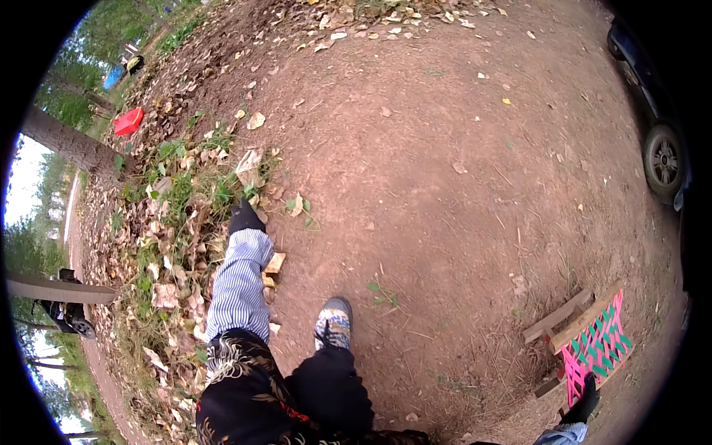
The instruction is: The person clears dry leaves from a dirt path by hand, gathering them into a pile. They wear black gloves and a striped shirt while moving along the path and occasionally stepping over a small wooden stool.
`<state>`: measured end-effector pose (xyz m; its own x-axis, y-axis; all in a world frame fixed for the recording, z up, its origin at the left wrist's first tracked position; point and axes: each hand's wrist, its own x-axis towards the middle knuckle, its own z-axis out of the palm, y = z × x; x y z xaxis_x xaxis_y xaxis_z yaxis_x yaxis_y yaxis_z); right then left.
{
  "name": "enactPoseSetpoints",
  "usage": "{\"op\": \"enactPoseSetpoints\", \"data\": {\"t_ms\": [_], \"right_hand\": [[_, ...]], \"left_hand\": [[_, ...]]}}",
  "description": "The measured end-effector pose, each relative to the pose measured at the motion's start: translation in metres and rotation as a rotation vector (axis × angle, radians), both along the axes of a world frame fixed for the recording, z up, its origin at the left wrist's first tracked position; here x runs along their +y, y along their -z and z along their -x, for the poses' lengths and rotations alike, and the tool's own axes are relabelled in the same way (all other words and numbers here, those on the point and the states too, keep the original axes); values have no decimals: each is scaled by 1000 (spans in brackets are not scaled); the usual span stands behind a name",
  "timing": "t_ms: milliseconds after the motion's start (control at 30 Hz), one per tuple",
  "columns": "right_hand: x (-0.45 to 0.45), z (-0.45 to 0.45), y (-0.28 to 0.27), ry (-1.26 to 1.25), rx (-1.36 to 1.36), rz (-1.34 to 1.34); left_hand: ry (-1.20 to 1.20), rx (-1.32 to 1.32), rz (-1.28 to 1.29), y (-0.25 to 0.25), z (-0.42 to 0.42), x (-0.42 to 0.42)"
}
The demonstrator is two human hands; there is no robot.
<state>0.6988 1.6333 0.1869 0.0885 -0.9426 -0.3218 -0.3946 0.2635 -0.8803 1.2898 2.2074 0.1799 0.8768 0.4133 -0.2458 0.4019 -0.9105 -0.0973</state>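
Observation:
At the lower right, my right hand (583, 399), in a black glove, is at the edge of a small wooden folding stool (591, 317) whose seat is woven from pink and green straps (601, 339). The stool is tilted on its side, its wooden legs pointing left; the fingers seem to hold its edge, partly hidden. My left hand (246, 217), also black-gloved, stretches forward over leaves and weeds at left of centre. Its finger shape is hard to make out, and no object shows in it. A patterned shoe (334, 324) is on the dirt below.
Dry leaves (167, 295) and weeds border the dirt path on the left. A tree trunk (83, 146) and a red object (129, 121) lie beyond. A parked car's wheel (664, 156) shows at the right edge, a motorized vehicle (67, 311) at far left.

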Motion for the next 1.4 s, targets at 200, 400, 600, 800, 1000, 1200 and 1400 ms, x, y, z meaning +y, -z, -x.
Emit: {"op": "enactPoseSetpoints", "data": {"t_ms": [200,400,600,800,1000,1200,1400], "right_hand": [[32,-50,-22,14,34,135],[64,-113,-39,-48,122,264],[97,-172,-45,-142,191,350],[123,-232,-50,-156,314,369],[92,-269,-77,-280,568,316],[64,-326,-139,-331,590,377],[25,-387,-214,-294,330,366]], "left_hand": [[433,-88,312,45,-101,-51],[663,-21,380,101,-188,-187],[898,90,271,122,-244,-286],[936,-121,314,171,-250,-284],[957,-256,316,189,-248,-284],[960,-246,307,196,-251,-281],[916,-116,247,199,-258,-281]]}}
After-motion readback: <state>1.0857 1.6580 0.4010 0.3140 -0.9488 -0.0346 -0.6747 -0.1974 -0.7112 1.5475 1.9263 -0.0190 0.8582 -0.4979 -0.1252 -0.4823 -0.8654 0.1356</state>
